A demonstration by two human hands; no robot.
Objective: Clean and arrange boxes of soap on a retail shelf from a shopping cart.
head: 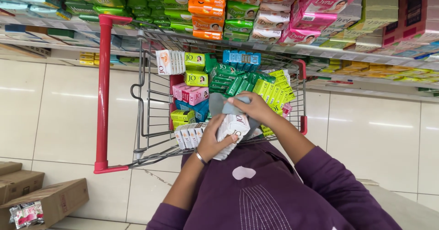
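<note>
Left hand [211, 141]: forearm bare, purple sleeve pushed up to the elbow, thin metal bangle [200, 157] at the wrist; fingers curled, thumb pressed forward in a closed grip. Right hand [253, 107]: forearm bare, elbow bent outward, wrist flexed down; fingers bunched in a pinching grip just above the left hand.

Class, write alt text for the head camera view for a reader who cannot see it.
A left hand holds a white soap pack while the right hand wipes it with a grey cloth, above a red-handled shopping cart filled with boxed soaps, beside stocked shelves.
</note>
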